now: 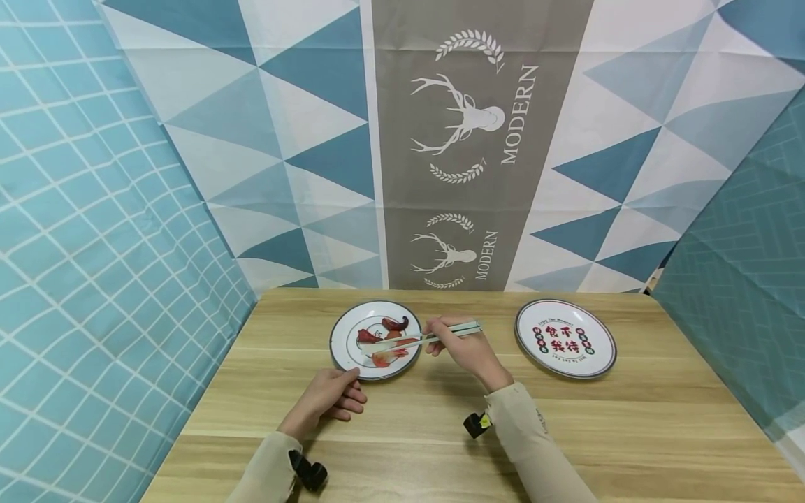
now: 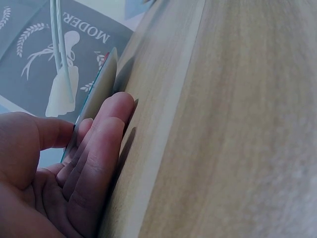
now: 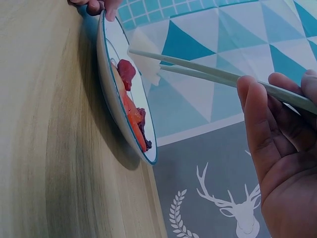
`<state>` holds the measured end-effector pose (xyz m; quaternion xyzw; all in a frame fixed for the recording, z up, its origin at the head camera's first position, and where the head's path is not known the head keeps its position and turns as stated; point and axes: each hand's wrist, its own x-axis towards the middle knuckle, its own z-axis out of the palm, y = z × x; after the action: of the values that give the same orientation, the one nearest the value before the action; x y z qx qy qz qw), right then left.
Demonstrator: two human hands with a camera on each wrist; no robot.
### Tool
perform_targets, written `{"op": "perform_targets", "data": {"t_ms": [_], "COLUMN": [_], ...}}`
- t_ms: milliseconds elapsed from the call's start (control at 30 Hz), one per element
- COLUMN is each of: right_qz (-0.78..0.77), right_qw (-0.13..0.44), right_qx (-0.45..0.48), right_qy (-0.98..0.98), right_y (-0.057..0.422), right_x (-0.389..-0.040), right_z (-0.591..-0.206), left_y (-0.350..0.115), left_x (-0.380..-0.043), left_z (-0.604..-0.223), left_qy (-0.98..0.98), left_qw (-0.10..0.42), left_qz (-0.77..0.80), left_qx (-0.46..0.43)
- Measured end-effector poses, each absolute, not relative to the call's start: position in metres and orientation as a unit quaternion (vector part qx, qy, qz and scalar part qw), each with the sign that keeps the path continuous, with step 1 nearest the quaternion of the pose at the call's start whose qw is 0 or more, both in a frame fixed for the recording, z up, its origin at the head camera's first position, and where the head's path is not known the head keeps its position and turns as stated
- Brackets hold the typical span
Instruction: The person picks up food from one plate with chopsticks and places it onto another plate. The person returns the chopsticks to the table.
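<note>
In the head view my left hand (image 1: 330, 395) grips the near-left rim of a white plate with a dark edge (image 1: 344, 342). Its thumb lies over the rim and the other fingers are beneath, as the left wrist view shows. My right hand (image 1: 462, 349) holds a pair of pale green chopsticks (image 3: 198, 69) from the right side. Between their tips is a pale, flat piece with a ragged end (image 3: 144, 62), raised above the plate. On the plate lie a dark curled piece (image 1: 395, 324), a red piece (image 1: 368, 337) and an orange-red, shrimp-like piece (image 1: 390, 356).
Another white plate (image 1: 602, 353) with red lettering stands on the right of the wooden table (image 1: 402, 447). Patterned cloth (image 1: 314, 140) hangs behind the table, with tiled-pattern cloth (image 1: 82, 279) along the left. Each wrist wears a small black camera (image 1: 309, 474).
</note>
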<state>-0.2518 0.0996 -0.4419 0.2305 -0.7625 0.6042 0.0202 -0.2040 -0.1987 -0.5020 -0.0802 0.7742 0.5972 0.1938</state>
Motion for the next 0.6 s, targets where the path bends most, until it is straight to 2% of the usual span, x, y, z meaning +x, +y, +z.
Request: {"op": "perform_targets", "data": {"t_ms": [600], "right_qz": [0.611], "right_qw": [-0.001], "right_qx": [0.223], "right_qy": [-0.76], "right_y": [0.0963], "right_x": [-0.2508], "right_z": [-0.4442], "left_y": [-0.1979], "left_x": [-0.2034], "left_z": [-0.5018], "left_qy": [0.777], "left_qw": [0.192], "left_qz": [0.594], "left_qx": [-0.079]}}
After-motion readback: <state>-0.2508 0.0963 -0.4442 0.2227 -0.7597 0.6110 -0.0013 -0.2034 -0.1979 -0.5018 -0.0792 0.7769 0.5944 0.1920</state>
